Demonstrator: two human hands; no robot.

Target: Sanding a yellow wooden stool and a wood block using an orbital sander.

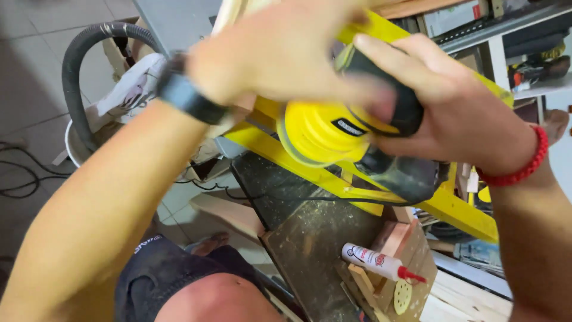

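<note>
A yellow and black round power sander (333, 128) is held up close in front of me. My right hand (459, 113) grips its black top handle, with a red bead bracelet on the wrist. My left hand (280, 50), with a black band on the wrist, rests over the sander's upper side and is blurred. Behind the sander runs a yellow frame (298, 158). A pale wooden piece (229, 15) shows above my left hand, mostly hidden.
Below lies a dusty dark board (310, 238) with a white glue bottle with red tip (381, 262), wood blocks (396, 238) and a yellow sanding disc (403, 296). A grey vacuum hose (77, 65) curves at left. Cables (24, 173) cross the tiled floor. Shelves (524, 53) stand at right.
</note>
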